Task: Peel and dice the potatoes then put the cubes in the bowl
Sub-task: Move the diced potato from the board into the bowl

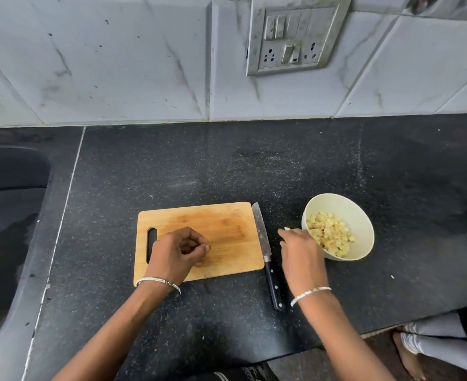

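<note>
Left hand [183, 250] fisted; right hand [299, 250] — fingers [289, 237] outstretched.

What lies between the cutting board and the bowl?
A knife, flat on the counter beside the cutting board, and the right hand nearer the bowl; head view.

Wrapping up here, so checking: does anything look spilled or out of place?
A pale bit is outside the bowl, near the fingertips of the right hand, and a white scrap sits on the counter right of it.

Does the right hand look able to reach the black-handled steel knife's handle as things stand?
Probably yes. The black-handled steel knife lies flat on the dark speckled counter, its handle uncovered just beside the right hand, with nothing between them.
</note>
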Demonstrator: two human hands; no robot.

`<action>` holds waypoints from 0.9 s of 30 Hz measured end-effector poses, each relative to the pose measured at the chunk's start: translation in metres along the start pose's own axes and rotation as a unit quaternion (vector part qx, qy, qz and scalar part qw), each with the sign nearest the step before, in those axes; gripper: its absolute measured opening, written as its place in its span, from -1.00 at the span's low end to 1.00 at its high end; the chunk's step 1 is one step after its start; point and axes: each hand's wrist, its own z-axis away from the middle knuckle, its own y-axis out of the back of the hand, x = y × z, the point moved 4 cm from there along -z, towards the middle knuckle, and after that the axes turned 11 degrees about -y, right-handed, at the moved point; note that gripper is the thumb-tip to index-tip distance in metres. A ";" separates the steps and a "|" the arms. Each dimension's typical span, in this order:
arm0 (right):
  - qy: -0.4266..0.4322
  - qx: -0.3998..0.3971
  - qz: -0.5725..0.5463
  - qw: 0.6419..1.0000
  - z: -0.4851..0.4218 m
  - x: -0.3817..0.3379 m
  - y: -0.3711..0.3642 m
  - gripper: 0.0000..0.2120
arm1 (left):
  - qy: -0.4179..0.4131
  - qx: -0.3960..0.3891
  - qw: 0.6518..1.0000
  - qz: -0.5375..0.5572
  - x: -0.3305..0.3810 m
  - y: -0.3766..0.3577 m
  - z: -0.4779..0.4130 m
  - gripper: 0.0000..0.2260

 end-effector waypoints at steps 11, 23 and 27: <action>-0.006 -0.027 0.128 0.991 -0.006 -0.006 -0.020 -0.70 | 0.015 0.024 0.999 0.023 0.004 0.013 -0.001 -0.95; -0.039 0.027 0.011 0.999 -0.009 -0.009 0.006 -0.89 | 0.021 0.060 0.994 0.088 0.021 0.013 -0.019 -0.94; -0.101 0.117 -0.083 0.985 -0.023 0.021 0.055 -0.91 | -0.025 0.001 0.996 0.083 0.056 -0.029 -0.033 -0.95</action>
